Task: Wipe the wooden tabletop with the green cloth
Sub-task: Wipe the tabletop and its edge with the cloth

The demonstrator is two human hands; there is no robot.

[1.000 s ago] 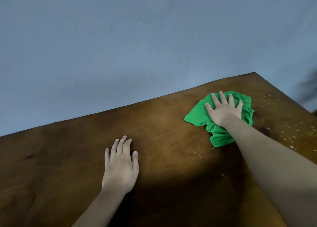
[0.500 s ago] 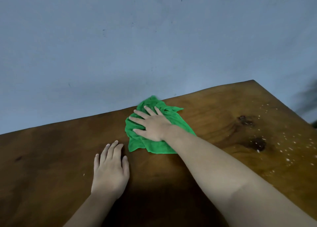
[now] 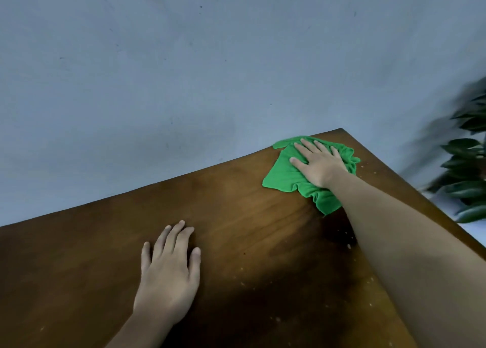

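Note:
The green cloth (image 3: pixel 285 174) lies crumpled near the far right corner of the dark wooden tabletop (image 3: pixel 236 216). My right hand (image 3: pixel 318 162) presses flat on the cloth, fingers spread and pointing to the far edge, arm stretched across the table. My left hand (image 3: pixel 169 271) rests palm down on the bare wood at the near middle, fingers close together, holding nothing. Small pale crumbs dot the wood near my right forearm and along the right side.
A blue-grey wall (image 3: pixel 210 71) rises directly behind the table's far edge. A leafy dark green plant (image 3: pixel 465 163) stands beyond the table's right edge. The table's far right corner (image 3: pixel 341 129) is just past the cloth.
My right hand has swept the cloth from the table's far middle, next to my left hand, back right to the far corner. The view has shifted, so the plant shows more.

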